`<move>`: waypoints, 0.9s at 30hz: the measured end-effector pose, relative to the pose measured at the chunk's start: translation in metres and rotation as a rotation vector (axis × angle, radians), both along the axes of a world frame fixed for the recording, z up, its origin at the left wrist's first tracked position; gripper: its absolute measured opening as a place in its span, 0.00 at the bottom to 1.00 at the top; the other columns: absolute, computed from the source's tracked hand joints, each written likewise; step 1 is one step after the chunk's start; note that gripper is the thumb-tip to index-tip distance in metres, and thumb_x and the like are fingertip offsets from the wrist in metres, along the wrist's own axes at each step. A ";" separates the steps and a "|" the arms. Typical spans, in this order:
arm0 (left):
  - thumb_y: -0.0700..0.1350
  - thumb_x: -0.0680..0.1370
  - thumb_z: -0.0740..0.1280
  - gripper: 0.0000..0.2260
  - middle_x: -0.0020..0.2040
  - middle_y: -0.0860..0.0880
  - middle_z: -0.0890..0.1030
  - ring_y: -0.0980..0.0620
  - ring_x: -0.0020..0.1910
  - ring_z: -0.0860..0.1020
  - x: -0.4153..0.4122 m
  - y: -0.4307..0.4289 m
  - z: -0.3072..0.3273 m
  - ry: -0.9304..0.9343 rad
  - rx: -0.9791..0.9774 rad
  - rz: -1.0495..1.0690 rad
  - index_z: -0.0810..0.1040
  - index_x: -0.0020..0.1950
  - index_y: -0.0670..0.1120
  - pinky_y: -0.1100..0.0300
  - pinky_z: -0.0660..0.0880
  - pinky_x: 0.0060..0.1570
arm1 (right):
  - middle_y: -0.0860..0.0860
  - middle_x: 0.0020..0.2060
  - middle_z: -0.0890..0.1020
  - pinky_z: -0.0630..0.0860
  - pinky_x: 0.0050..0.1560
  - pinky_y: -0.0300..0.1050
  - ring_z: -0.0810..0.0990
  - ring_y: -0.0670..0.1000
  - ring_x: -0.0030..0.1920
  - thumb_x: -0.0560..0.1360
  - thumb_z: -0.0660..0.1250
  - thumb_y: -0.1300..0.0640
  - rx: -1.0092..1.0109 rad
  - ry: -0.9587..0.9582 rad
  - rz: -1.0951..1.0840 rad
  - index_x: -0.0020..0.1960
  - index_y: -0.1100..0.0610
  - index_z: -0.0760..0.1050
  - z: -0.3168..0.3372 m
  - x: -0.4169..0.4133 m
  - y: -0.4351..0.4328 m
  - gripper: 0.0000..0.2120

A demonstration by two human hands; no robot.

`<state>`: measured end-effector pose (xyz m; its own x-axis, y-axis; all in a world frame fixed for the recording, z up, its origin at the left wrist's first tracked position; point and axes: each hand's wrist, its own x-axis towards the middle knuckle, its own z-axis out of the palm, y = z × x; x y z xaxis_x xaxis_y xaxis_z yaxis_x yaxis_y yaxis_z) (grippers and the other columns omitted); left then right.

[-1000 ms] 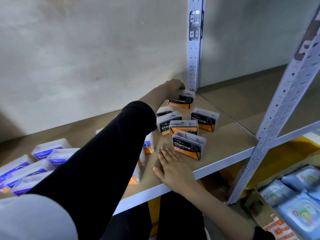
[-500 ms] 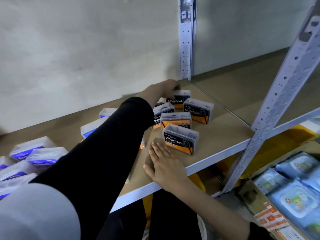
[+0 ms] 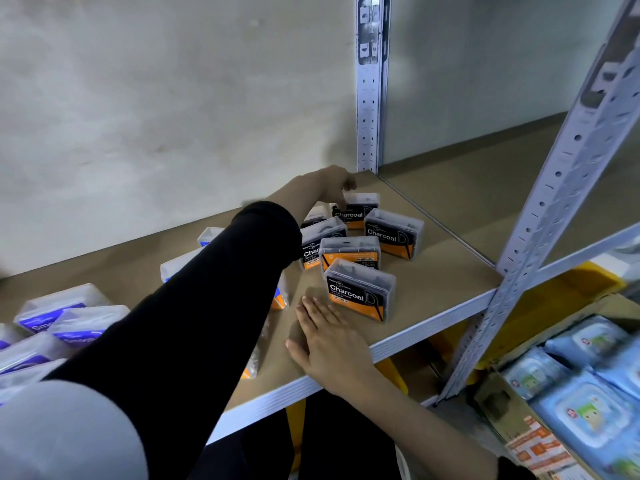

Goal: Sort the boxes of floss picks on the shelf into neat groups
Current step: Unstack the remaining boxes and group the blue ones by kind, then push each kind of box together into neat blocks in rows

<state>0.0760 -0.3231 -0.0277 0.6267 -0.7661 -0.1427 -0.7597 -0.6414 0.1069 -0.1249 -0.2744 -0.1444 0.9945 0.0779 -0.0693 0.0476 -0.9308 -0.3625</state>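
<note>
Nearest us, our right hand (image 3: 329, 341) lies flat and released on the shelf (image 3: 433, 282), with the nearest Charcoal box (image 3: 360, 294) just beside its fingertips at one o'clock. Farther off, at twelve o'clock, our left hand (image 3: 332, 188) curls onto the farthest Charcoal box (image 3: 358, 213); whether it truly grasps it, we cannot tell.

Tan board shelf (image 3: 440, 271) edged in white metal: several clear plastic boxes with black-and-orange Charcoal labels (image 3: 360, 291) cluster upright at 2 o'clock; clear plastic boxes with blue labels (image 3: 86, 322) lie at 9 o'clock.
</note>
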 end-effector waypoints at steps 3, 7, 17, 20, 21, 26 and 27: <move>0.39 0.75 0.68 0.22 0.68 0.41 0.73 0.43 0.67 0.71 -0.003 0.007 0.004 -0.012 -0.009 -0.003 0.70 0.69 0.38 0.55 0.68 0.65 | 0.55 0.77 0.48 0.42 0.76 0.43 0.47 0.51 0.77 0.61 0.23 0.32 -0.001 -0.001 -0.010 0.76 0.59 0.46 0.001 -0.001 0.001 0.51; 0.39 0.75 0.68 0.19 0.65 0.41 0.76 0.44 0.65 0.74 -0.008 0.021 0.008 -0.011 -0.022 -0.005 0.74 0.66 0.38 0.56 0.69 0.63 | 0.54 0.77 0.49 0.43 0.76 0.43 0.47 0.50 0.77 0.61 0.28 0.38 -0.012 0.016 -0.025 0.76 0.59 0.47 0.005 -0.002 0.001 0.48; 0.38 0.75 0.68 0.17 0.64 0.42 0.78 0.45 0.64 0.75 -0.017 0.068 0.021 -0.007 -0.080 0.040 0.76 0.64 0.38 0.58 0.70 0.62 | 0.56 0.66 0.72 0.68 0.66 0.49 0.70 0.55 0.66 0.78 0.57 0.52 0.019 -0.012 -0.041 0.65 0.60 0.70 0.038 -0.005 -0.002 0.19; 0.38 0.75 0.68 0.17 0.64 0.42 0.78 0.45 0.64 0.75 -0.014 0.082 0.022 -0.004 -0.093 0.070 0.76 0.64 0.38 0.58 0.70 0.62 | 0.55 0.60 0.76 0.72 0.61 0.52 0.74 0.55 0.61 0.78 0.57 0.55 -0.019 -0.087 0.030 0.61 0.60 0.74 0.062 -0.004 -0.007 0.15; 0.38 0.75 0.68 0.16 0.64 0.42 0.78 0.45 0.64 0.75 -0.012 0.087 0.021 -0.002 -0.100 0.084 0.76 0.63 0.39 0.58 0.70 0.62 | 0.55 0.59 0.77 0.72 0.60 0.51 0.75 0.54 0.61 0.78 0.57 0.56 -0.023 -0.110 0.046 0.61 0.59 0.75 0.072 -0.003 -0.010 0.15; 0.39 0.76 0.67 0.16 0.63 0.43 0.78 0.46 0.63 0.75 -0.006 0.097 0.016 -0.009 -0.125 0.122 0.76 0.64 0.41 0.59 0.70 0.61 | 0.51 0.58 0.79 0.73 0.59 0.45 0.77 0.51 0.59 0.77 0.60 0.55 -0.025 -0.271 -0.010 0.61 0.55 0.76 0.108 0.015 -0.043 0.14; 0.39 0.76 0.67 0.16 0.63 0.43 0.78 0.46 0.63 0.75 -0.006 0.097 0.014 -0.016 -0.128 0.124 0.76 0.64 0.41 0.59 0.69 0.61 | 0.51 0.58 0.79 0.74 0.58 0.46 0.77 0.52 0.58 0.77 0.60 0.56 -0.033 -0.270 -0.043 0.61 0.55 0.76 0.111 0.023 -0.052 0.14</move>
<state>0.0703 -0.2264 -0.0133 0.7185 -0.6944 -0.0382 -0.6782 -0.7118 0.1825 -0.1016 -0.3267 -0.0335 0.9797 0.0369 0.1970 0.0982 -0.9452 -0.3114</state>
